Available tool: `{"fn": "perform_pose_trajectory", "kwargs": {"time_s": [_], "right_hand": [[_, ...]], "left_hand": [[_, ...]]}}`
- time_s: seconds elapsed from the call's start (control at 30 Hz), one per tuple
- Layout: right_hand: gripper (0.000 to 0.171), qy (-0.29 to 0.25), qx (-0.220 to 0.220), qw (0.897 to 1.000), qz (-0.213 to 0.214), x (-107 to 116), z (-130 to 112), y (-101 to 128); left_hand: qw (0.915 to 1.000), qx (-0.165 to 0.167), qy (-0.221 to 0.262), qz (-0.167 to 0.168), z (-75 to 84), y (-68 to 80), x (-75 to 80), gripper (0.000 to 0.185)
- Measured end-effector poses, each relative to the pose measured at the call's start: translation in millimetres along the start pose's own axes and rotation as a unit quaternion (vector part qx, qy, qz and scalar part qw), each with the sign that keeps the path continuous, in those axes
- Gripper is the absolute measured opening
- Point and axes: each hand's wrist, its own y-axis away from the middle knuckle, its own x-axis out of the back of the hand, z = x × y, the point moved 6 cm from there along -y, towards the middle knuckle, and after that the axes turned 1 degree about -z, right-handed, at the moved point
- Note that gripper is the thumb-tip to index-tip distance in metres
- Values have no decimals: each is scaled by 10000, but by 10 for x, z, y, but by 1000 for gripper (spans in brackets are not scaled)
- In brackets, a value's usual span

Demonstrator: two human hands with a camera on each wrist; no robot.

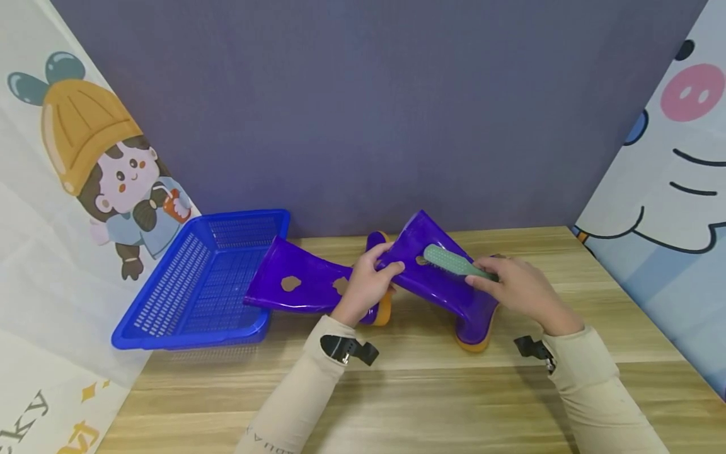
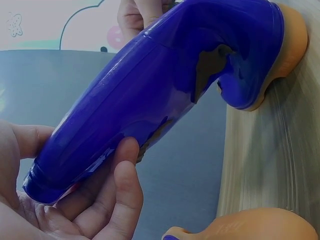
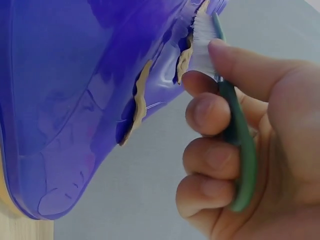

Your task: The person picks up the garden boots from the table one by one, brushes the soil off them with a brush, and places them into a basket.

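the boot slants between both grips, its top in the left grip and its foot just left of the right grip, probably so its brown patches face the brush. the left grip clasps the top edge, likely to steady it; the right grip clasps the brush handle, bristles at a patch. left of the left grip, partly hidden by it, the other boot lies on the desk, top toward the basket farther left.
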Motion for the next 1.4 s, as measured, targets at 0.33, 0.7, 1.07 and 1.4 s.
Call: {"fn": "perform_pose_trajectory", "kwargs": {"time_s": [0.33, 0.7, 1.07, 1.4], "right_hand": [[17, -705, 473, 9958, 346, -70, -175, -35], [24, -273, 395, 9981, 392, -160, -160, -77], [28, 183, -57, 9991, 385, -83, -10, -30], [21, -298, 39, 9984, 481, -33, -90, -24]], "left_hand": [[10000, -7, -9, -4, 3, 2, 4, 47], [9999, -83, -81, -42, 57, 11, 18, 47], [9999, -33, -42, -96, 18, 26, 23, 46], [9999, 24, -54, -122, 43, 47, 38, 47]]}}
